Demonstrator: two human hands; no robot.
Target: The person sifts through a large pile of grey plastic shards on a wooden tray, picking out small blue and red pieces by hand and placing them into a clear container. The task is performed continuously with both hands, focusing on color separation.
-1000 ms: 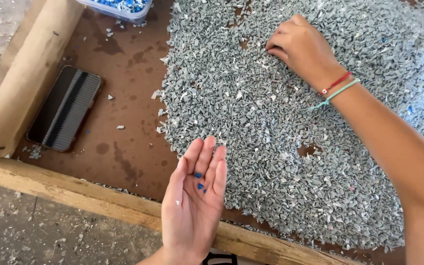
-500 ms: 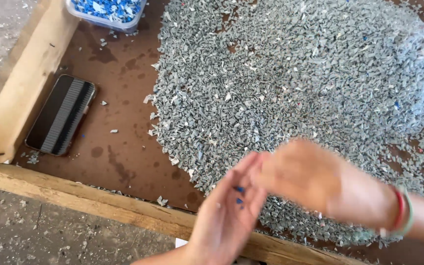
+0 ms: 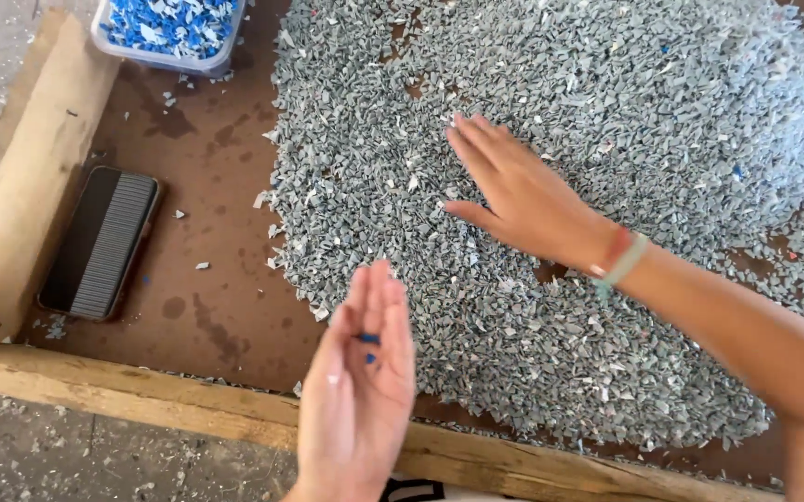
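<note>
- Currently, I am judging spillage the main risk: the left hand (image 3: 357, 390) is cupping two small blue chips (image 3: 368, 341) loosely, palm tilted, so they could be slipping off onto the bench (image 3: 216, 279).
- Right hand (image 3: 513, 191) is lying flat and open, fingers spread, pressing on the grey chip pile (image 3: 606, 112), grasping nothing.
- Its sweeping could be burying stray blue chips.

A heap of plastic chips (image 3: 606, 214) fills the tray's right side, the right hand (image 3: 513, 191) flat on it, the left hand (image 3: 360, 390) cupping perhaps two chips near the front rail (image 3: 141, 395), a phone (image 3: 99, 242) left, a tub (image 3: 174, 28) behind.
</note>
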